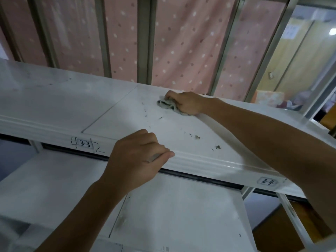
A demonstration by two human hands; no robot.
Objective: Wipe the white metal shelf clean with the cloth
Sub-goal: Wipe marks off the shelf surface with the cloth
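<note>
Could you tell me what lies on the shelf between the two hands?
In the head view, dark dirt specks scatter the white shelf between the cloth-holding right hand and left hand.

A: Any txt we can read?
B: Yep. On the white metal shelf [54,99] front edge we've got a label "3-3" [85,144], w/ pen marks beside it, maybe a "2".
A: More?
B: Further right, same edge, label "3-4" [267,182]. Paper on the far door [290,32]: too blurry for us.
</note>
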